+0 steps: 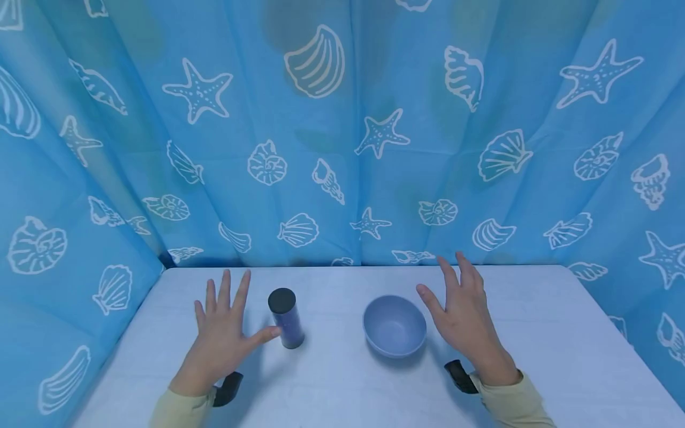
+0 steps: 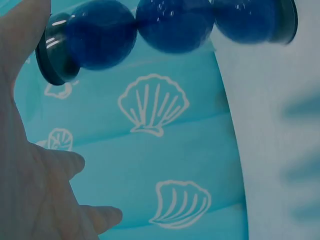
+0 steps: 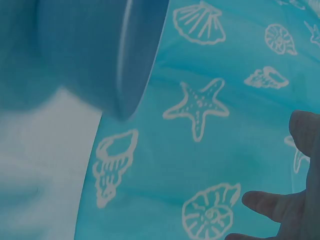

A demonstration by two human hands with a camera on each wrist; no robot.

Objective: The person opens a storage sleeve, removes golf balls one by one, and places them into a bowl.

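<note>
A single canister (image 1: pixel 289 321) stands upright on the white table (image 1: pixel 332 392), left of the middle and short of the far edge, its long axis vertical and its black cap (image 1: pixel 282 301) pointing up. The left wrist view shows it crosswise, dark at both ends, with three round blue forms (image 2: pixel 175 22) lined up along its length. The left hand (image 1: pixel 222 336) is held over the table's left part, all five fingers spread toward the far edge; its thumb overlaps the canister's side in the head view, and whether they touch I cannot tell. One blue bowl (image 1: pixel 395 328) sits right of the middle, its mouth facing up, well apart from the canister. The right hand (image 1: pixel 465 315) is just right of the bowl, fingers parted and loosely extended toward the table's far right corner region, thumb out on the bowl side, pinching nothing. Each wrist carries one black mount (image 1: pixel 461 377), two in all, beside pale sleeves (image 1: pixel 511 401). Beyond the far edge hangs a blue curtain (image 1: pixel 321 202) printed with white shells and starfish.
</note>
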